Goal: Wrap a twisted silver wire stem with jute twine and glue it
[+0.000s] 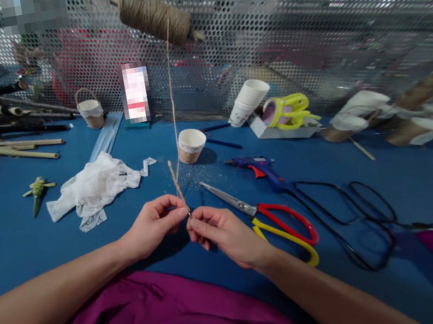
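Observation:
Between finger and thumb, my left hand pinches a thin stick wrapped in twine, which stands tilted above the blue table. My right hand is closed on its lower end, where a small shiny bit shows; the curled fingers hide the rest. A strand of twine runs from the stick up to a large twine spool on a rod. Just beyond my hands stands a small twine-wrapped cup with a white rim. Scissors with red and yellow handles lie beside my right hand.
A blue glue gun trails a looped black cord on the right. White lace lies left, near a small handled basket and wooden sticks. Stacked paper cups and a perforated metal screen are behind.

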Action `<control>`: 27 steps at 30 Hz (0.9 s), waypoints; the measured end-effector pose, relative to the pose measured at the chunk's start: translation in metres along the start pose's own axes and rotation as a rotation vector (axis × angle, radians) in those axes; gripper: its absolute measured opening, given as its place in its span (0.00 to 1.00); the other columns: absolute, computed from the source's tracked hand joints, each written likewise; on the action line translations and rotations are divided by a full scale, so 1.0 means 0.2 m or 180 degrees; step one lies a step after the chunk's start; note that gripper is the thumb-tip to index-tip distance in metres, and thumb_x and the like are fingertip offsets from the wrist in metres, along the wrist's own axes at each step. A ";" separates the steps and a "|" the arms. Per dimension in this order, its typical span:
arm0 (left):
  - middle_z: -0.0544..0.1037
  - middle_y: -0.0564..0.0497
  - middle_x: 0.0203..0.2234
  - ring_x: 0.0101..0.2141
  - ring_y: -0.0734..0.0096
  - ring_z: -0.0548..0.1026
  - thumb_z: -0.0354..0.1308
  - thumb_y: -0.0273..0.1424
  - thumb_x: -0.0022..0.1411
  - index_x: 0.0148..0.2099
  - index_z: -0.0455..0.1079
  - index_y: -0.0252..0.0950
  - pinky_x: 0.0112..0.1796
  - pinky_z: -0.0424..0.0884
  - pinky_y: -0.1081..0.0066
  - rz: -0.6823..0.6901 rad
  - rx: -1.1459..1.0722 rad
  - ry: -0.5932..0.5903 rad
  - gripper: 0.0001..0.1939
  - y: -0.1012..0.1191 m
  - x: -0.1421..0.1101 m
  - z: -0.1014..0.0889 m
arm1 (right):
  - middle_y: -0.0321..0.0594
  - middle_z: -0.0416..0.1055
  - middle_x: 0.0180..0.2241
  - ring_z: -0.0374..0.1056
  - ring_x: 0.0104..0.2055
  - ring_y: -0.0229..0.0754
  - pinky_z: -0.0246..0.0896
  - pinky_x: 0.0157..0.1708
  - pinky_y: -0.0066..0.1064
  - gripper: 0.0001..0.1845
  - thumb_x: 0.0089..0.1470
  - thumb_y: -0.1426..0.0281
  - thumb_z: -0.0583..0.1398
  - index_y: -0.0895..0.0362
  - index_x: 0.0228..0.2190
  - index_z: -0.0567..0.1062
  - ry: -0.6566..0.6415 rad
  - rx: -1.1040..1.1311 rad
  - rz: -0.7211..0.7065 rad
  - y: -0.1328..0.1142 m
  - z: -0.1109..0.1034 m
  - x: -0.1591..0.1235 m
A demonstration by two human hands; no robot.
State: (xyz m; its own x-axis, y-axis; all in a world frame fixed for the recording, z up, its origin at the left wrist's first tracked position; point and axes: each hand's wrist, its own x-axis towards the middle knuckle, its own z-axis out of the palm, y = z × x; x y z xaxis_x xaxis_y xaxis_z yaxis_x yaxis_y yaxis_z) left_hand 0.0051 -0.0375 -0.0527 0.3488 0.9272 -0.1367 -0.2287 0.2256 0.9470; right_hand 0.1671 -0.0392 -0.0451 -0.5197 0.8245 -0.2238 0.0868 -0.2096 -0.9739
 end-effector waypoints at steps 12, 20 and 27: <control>0.61 0.60 0.17 0.18 0.84 0.56 0.59 0.34 0.51 0.29 0.63 0.32 0.20 0.51 0.78 0.0048 0.0056 0.0318 0.11 0.00 0.01 0.01 | 0.31 0.62 0.20 0.57 0.23 0.33 0.53 0.24 0.27 0.06 0.50 0.68 0.57 0.57 0.24 0.68 0.0696 -0.1087 -0.0397 -0.01 0.02 -0.01; 0.62 0.59 0.18 0.18 0.84 0.57 0.59 0.34 0.51 0.30 0.63 0.32 0.20 0.52 0.77 0.0074 -0.0036 0.0220 0.11 0.00 0.01 0.01 | 0.34 0.66 0.21 0.59 0.23 0.33 0.53 0.23 0.26 0.09 0.51 0.66 0.57 0.58 0.25 0.69 0.0325 -0.0562 -0.0113 -0.01 0.00 0.00; 0.63 0.59 0.19 0.19 0.84 0.57 0.58 0.34 0.53 0.30 0.63 0.32 0.21 0.52 0.77 0.0077 0.0007 0.0161 0.10 0.00 0.00 0.00 | 0.33 0.65 0.21 0.58 0.23 0.33 0.53 0.23 0.26 0.10 0.52 0.64 0.56 0.57 0.25 0.67 0.0208 -0.0488 -0.0081 -0.01 0.00 0.00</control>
State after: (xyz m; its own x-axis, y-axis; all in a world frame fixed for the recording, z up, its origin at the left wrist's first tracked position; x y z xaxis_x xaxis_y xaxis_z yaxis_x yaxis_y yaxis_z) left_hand 0.0058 -0.0369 -0.0527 0.2968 0.9463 -0.1282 -0.2346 0.2024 0.9508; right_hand 0.1666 -0.0395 -0.0424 -0.4675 0.8620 -0.1960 0.2055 -0.1097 -0.9725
